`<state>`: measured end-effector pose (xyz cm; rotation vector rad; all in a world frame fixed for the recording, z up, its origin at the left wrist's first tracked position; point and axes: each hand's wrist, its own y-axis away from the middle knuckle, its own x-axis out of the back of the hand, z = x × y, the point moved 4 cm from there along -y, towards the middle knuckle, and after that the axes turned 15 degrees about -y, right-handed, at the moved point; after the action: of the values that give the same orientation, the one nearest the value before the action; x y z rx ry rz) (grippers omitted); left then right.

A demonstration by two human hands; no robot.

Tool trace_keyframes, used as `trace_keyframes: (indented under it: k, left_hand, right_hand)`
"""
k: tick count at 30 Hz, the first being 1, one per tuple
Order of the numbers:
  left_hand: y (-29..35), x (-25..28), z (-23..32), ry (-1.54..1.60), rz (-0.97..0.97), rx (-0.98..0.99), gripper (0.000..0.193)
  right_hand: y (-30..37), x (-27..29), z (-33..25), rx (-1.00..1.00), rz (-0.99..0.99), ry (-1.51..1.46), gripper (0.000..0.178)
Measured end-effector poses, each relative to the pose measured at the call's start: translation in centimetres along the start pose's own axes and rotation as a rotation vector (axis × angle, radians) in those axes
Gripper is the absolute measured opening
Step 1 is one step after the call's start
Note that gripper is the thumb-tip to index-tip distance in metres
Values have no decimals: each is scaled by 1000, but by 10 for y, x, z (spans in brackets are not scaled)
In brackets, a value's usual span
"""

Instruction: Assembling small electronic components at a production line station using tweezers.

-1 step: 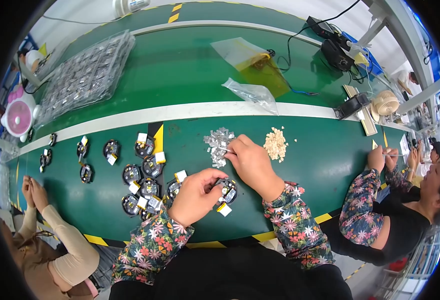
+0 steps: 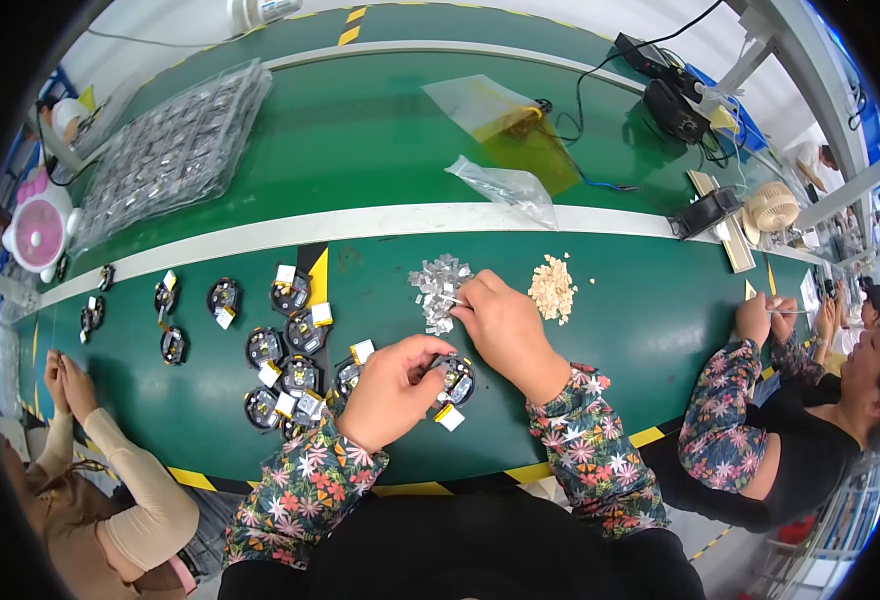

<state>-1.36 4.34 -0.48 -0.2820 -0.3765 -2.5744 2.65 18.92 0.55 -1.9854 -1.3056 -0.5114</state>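
My left hand (image 2: 392, 392) is closed on the edge of a round black electronic module (image 2: 458, 382), which rests on the green bench. A small white battery-like block (image 2: 449, 417) with a yellow end sticks out from the module's near side. My right hand (image 2: 505, 325) pinches a thin silvery strip-like thing (image 2: 449, 298) between thumb and fingers, its tip over a pile of small grey pieces (image 2: 438, 280); whether it is a tool or one of the pieces, I cannot tell. Several similar modules (image 2: 299, 376) with white blocks lie left of my left hand.
A heap of small beige pieces (image 2: 551, 290) lies right of my right hand. Beyond the white rail (image 2: 380, 222) are a clear bag (image 2: 505, 190), a yellow film (image 2: 535, 155) and a filled plastic tray (image 2: 175, 150). Co-workers sit at left and right, hands over the bench.
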Motion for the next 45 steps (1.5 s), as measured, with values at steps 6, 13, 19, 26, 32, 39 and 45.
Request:
trace_keyframes:
  k: [6, 13, 19, 26, 32, 39, 45]
  left_hand:
    - [0, 4, 5, 153, 46, 67, 21]
    - [0, 8, 4, 159, 90, 77, 24]
    - [0, 9, 5, 67, 157, 25, 20]
    - [-1, 11, 5, -54, 211, -19, 18]
    - [1, 13, 11, -147, 266, -68, 18]
    - [1, 12, 9, -142, 270, -61, 19]
    - [4, 13, 17, -246, 274, -77, 20]
  right_hand:
    - [4, 9, 3, -8, 52, -116, 11]
    - [15, 12, 10, -364, 68, -723, 8]
    - [19, 13, -9, -394, 18, -770, 7]
    - [18, 9, -26, -178, -1, -649, 7]
    - [16, 9, -38, -51, -14, -521, 11]
    - [17, 9, -43, -36, -36, -438, 11]
    - [21, 5, -47, 158, 32, -293, 13]
